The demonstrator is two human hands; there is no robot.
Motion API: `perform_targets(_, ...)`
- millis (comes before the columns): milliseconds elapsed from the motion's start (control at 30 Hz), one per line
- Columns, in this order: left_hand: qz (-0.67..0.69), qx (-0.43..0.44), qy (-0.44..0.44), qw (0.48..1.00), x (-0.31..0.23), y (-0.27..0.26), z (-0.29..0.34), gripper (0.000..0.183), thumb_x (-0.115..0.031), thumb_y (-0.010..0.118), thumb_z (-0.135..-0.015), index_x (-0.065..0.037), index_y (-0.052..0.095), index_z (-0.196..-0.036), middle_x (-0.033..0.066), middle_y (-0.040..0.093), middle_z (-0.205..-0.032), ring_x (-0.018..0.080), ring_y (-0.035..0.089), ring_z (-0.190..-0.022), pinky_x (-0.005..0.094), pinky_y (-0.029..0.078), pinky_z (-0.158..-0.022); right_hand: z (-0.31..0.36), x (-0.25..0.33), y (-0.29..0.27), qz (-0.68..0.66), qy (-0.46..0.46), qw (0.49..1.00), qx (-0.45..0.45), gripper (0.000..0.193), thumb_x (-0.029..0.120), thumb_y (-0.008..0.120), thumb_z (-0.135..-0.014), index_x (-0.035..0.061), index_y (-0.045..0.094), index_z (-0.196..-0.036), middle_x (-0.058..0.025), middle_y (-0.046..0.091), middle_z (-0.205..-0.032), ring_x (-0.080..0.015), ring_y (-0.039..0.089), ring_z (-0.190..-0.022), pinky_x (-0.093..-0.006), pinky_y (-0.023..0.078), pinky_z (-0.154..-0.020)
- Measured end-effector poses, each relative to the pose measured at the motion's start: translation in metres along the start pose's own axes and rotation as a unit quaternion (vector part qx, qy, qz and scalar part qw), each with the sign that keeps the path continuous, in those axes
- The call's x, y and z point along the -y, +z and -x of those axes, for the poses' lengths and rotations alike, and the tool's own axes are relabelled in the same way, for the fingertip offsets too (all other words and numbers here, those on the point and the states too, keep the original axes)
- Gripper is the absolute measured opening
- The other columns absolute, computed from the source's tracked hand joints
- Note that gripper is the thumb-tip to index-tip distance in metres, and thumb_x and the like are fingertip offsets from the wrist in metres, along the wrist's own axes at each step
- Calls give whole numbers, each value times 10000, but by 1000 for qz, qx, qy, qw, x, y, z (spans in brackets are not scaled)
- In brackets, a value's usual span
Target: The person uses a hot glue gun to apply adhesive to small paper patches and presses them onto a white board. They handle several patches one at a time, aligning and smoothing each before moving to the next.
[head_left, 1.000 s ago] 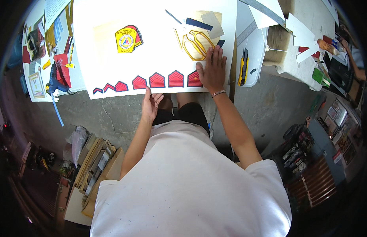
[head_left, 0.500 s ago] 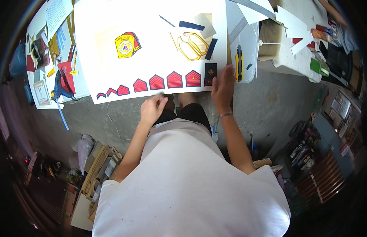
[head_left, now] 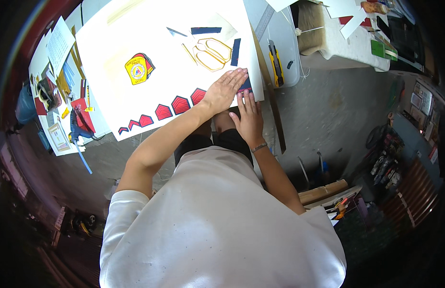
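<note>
A row of red chevron patches (head_left: 181, 105) with dark borders runs along the near edge of the white board (head_left: 150, 43), small at the left and larger toward the right. My left hand (head_left: 223, 90) reaches across and lies flat, fingers stretched, over the right end of the row, hiding what is under it. Its fingertips touch a dark patch (head_left: 245, 86) at the near right corner. My right hand (head_left: 250, 117) is open too, fingertips resting on that patch's near edge. Yellow shield-shaped patches (head_left: 137, 69) lie stacked farther left.
Scissors (head_left: 213, 54) with yellow handles, dark strips (head_left: 236, 52) and a pencil (head_left: 189, 54) lie on the board. Right of it are a long wooden strip (head_left: 270, 91) and a yellow utility knife (head_left: 276, 62) on a translucent lid. A blue glue gun (head_left: 80, 132) sits at the left.
My left hand has moved from the board's near edge up and right onto the patches. My right hand has come down and left to the dark patch. The view has shifted.
</note>
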State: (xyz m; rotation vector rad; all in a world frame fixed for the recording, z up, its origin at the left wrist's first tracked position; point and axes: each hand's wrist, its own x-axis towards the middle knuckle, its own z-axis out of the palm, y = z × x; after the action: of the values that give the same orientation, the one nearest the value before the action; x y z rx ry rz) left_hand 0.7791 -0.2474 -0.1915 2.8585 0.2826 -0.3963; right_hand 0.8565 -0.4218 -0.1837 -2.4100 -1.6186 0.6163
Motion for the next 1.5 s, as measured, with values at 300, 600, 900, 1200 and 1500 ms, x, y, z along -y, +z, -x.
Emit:
perform_targets(300, 30, 16, -75, 997, -24, 9, -9, 689, -257, 432, -1031, -20, 194, -1632, 133, 193, -1712, 266, 152, -1591, 416, 130, -1286, 3, -9, 9, 37, -4, 999, 20, 642, 424, 612, -981, 103, 479, -1521, -117, 374, -1636, -287, 328, -1519, -575, 273, -1205)
perform_targets(600, 185, -42, -79, 979, -19, -4, -2, 682, -238, 466, -1002, -26, 262, -1617, 137, 270, -1686, 252, 221, -1573, 408, 176, -1280, -5, -10, -16, -47, -23, 998, -44, 557, 317, 646, -976, 84, 528, -1468, -144, 470, -1555, -321, 475, -1394, -474, 393, -1135)
perform_targets(900, 315, -281, -261, 868, 30, -53, 36, 183, -150, 635, -934, -16, 733, -1011, 188, 734, -1044, 380, 693, -977, 469, 529, -927, -165, -25, -59, -73, -78, 980, -165, 403, 231, 768, -903, 36, 635, -1231, -155, 631, -1069, -355, 620, -1019, -456, 503, -872)
perform_targets(1200, 141, -249, -259, 923, 149, -60, -47, 186, -142, 705, -889, -91, 715, -1068, 86, 677, -1145, 276, 612, -1098, 445, 481, -938, -220, -34, -71, -193, -62, 978, -60, 239, 105, 774, -891, 19, 641, -1070, -112, 628, -992, -250, 636, -965, -368, 522, -844)
perform_targets(1500, 450, -298, -366, 758, 148, -61, -43, 146, -151, 730, -930, -40, 673, -1005, 96, 726, -871, 233, 716, -814, 362, 543, -731, -295, -20, -67, -219, 11, 973, 68, 365, 170, 786, -875, -3, 675, -1177, -119, 689, -898, -217, 676, -803, -316, 539, -741)
